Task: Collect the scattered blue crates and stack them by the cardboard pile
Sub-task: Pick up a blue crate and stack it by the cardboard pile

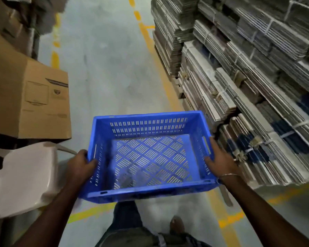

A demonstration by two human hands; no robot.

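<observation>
Head cam: 1 blue crate (150, 155), gripped by left hand (81, 165) & right hand (219, 160).

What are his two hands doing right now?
Left hand: holding the left side of the blue crate.
Right hand: holding the crate's right side.

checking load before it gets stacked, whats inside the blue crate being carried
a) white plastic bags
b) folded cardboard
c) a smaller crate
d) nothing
d, the blue crate shows its bare slotted floor with nothing lying on it, while the left hand and right hand grip its side walls.
</observation>
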